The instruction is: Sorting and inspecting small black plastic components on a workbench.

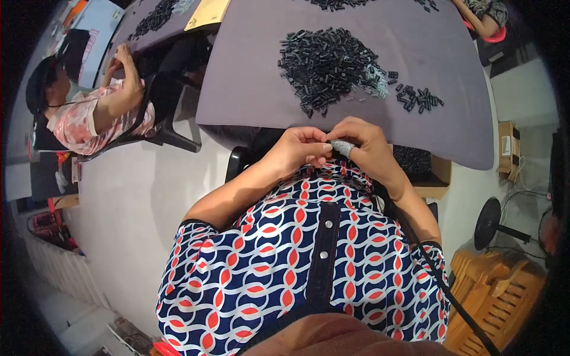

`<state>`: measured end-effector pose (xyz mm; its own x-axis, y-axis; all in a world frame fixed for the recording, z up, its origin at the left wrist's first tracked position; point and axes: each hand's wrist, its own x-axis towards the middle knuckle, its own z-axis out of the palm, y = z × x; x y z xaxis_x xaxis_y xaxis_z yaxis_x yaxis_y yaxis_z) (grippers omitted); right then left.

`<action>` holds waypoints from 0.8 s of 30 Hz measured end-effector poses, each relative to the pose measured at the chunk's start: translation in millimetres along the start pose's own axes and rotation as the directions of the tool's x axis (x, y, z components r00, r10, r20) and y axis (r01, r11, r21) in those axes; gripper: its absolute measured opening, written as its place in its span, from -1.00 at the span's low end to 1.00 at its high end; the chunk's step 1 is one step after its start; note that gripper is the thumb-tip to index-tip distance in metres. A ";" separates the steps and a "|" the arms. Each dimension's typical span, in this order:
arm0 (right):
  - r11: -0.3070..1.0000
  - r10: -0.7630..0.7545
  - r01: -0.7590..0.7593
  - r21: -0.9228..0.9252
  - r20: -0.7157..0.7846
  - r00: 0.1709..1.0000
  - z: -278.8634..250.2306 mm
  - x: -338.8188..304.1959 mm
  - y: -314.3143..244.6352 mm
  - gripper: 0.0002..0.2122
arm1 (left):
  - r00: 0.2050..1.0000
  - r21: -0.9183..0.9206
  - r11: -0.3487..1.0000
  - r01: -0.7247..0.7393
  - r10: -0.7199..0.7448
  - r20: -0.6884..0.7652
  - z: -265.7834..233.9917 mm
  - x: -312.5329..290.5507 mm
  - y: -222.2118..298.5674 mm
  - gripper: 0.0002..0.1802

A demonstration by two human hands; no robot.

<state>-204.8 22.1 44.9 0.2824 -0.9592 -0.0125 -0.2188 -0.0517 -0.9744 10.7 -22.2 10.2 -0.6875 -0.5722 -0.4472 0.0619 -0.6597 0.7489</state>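
Observation:
Close to my body, just off the near edge of the table, my left hand point(301, 149) and my right hand point(367, 147) meet fingertip to fingertip. Both are closed in a pinch. What sits between the fingertips is too small and hidden to name. A grey wrap point(342, 148) covers my right thumb. Beyond my hands, a large pile of small black cylindrical pieces point(323, 68) lies on the grey-purple tablecloth point(237, 77). Tiny pale silvery pieces point(375, 82) are heaped at the pile's right side. Further right is a smaller scatter of black pieces point(418, 99).
Under the table's right side stands a cardboard box point(439, 178) holding black pieces. A person point(98, 113) sits at the left near a black chair point(178, 118); another person's arm point(484, 24) shows far right. A wooden slatted chair point(499, 296) is at lower right.

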 end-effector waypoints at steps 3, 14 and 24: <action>0.995 0.016 -0.017 0.100 0.011 1.000 4.4 -3.6 0.9 -0.73 | 1.000 -0.130 0.991 0.017 -0.018 -0.007 -5.3 -0.5 -2.5 -0.83; 0.971 -0.177 0.182 -0.157 0.046 0.983 -4.9 18.9 -4.6 -0.74 | 0.997 -0.165 0.983 -0.077 0.072 -0.036 -24.5 -17.9 6.5 -0.88; 0.690 -0.362 0.264 -0.674 -0.005 0.932 25.4 73.8 15.5 -0.79 | 0.953 -0.113 0.960 -0.256 0.232 -0.195 -51.6 -15.3 17.1 -0.88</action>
<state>-163.5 -42.4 23.2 0.3374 -0.8768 0.3427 -0.7060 -0.4765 -0.5239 59.6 -49.9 4.6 -0.5002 -0.7929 -0.3480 0.3172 -0.5418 0.7784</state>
